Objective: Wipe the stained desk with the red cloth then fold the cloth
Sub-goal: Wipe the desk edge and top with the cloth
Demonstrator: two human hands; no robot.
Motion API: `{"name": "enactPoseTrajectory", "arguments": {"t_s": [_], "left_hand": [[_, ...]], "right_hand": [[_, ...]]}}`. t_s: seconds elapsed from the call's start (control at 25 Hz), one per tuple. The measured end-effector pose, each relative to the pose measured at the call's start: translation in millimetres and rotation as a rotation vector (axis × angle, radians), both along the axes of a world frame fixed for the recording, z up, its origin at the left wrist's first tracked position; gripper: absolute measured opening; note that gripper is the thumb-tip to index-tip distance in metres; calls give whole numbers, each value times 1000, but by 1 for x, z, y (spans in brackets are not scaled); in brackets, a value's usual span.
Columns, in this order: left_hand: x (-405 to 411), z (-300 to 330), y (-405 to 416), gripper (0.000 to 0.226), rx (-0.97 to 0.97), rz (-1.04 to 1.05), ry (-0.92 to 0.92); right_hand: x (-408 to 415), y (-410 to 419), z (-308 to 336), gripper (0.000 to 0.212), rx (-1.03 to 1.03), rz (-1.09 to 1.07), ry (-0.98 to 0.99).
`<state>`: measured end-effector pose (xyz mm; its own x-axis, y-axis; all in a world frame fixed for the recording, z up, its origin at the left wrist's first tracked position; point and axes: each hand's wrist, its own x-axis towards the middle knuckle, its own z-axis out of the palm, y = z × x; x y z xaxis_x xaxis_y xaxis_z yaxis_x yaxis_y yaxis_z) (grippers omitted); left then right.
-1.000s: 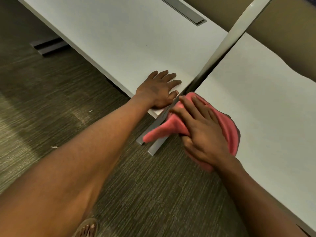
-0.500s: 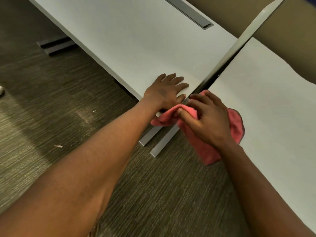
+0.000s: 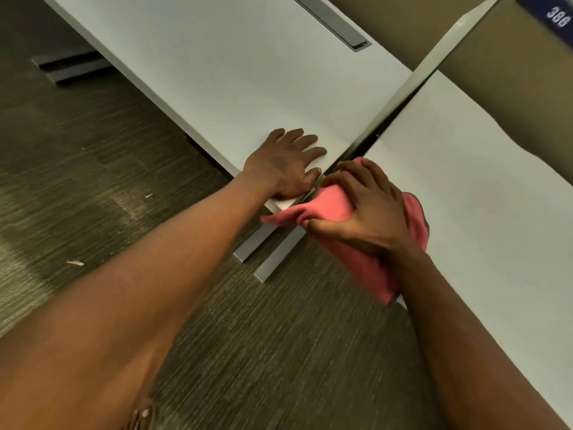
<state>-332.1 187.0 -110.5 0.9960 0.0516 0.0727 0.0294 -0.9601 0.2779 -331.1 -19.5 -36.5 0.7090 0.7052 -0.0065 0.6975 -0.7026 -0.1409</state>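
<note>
Gripping the bunched cloth (image 3: 333,206) at the right table's (image 3: 483,187) near corner, my right hand (image 3: 369,212) curls around it. My left hand (image 3: 286,164) lies spread flat on the left table's (image 3: 235,72) edge, open floor (image 3: 93,169) below.

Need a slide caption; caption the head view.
Right hand grips the red cloth at the desk corner; left hand rests flat.

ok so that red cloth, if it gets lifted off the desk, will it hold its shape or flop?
Probably flop: the red cloth bunches under the right hand, and a corner droops past the desk edge unsupported. It likely weighs little, since curled fingers alone gather it. It may snag on the divider panel.
</note>
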Motion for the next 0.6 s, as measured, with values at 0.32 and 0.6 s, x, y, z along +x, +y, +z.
{"name": "enactPoseTrajectory", "arguments": {"t_s": [0.32,0.6], "left_hand": [[-4,1,1,59,-4,-5,23],[1,2,0,58,20,-11,13]], "right_hand": [[-26,-31,-11,53,191,316,107],[-3,-20,-7,85,-35,33,50]]}}
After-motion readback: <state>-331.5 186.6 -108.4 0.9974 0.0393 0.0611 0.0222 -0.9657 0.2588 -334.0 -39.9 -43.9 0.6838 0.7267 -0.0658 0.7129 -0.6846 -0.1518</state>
